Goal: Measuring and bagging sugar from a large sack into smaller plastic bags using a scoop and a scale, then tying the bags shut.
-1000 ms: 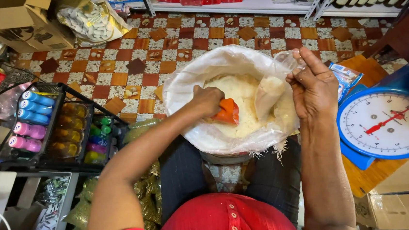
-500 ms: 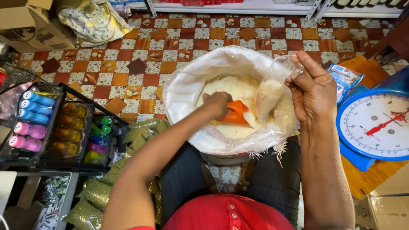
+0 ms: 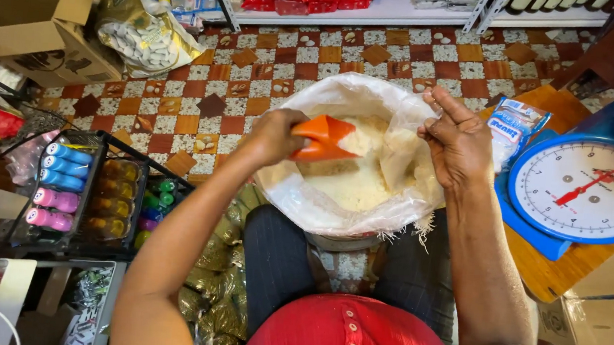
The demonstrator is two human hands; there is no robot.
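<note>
My left hand (image 3: 275, 136) grips an orange scoop (image 3: 324, 139) loaded with white grains, lifted above the grain in a big white sack (image 3: 333, 211) that stands open between my knees. My right hand (image 3: 457, 140) pinches a small clear plastic bag (image 3: 400, 152) at its mouth, just right of the scoop, over the sack's right side. The scoop's tip points toward that small bag. White grain (image 3: 355, 187) fills the sack's inside.
A blue dial scale (image 3: 584, 193) sits on an orange wooden stool at my right, with a small packet (image 3: 513, 129) beside it. A black wire rack of coloured bottles (image 3: 65, 183) stands at my left. Cardboard boxes, a bag of goods and store shelves line the tiled floor beyond.
My left hand has raised the scoop out of the grain, full, and moved it right toward the small bag. My right hand keeps its hold on the bag.
</note>
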